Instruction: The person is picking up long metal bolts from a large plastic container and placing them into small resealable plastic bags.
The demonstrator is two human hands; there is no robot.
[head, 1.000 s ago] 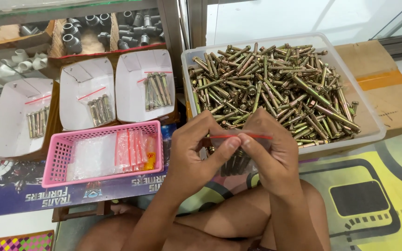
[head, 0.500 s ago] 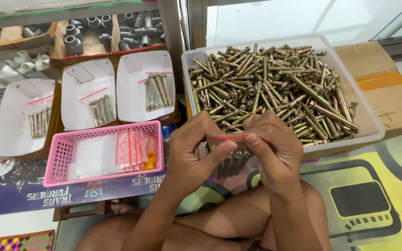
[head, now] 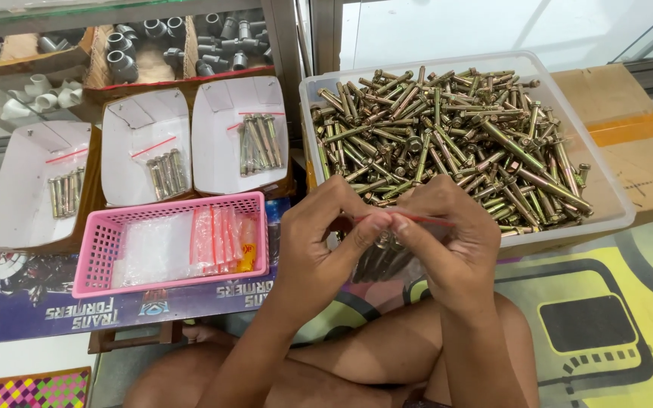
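With your left hand (head: 319,242) and right hand (head: 447,249) pinched on the small clear red-strip zip bag (head: 387,253) of bolts in front of the clear plastic bolt bin (head: 606,189), press the strip evenly along its length.

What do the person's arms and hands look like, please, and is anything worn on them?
Both forearms are bare, with no sleeves in view. The left hand and the right hand wear no gloves, and no rings, watch or bracelet show on the fingers or wrists. The fingernails look short and unpainted.
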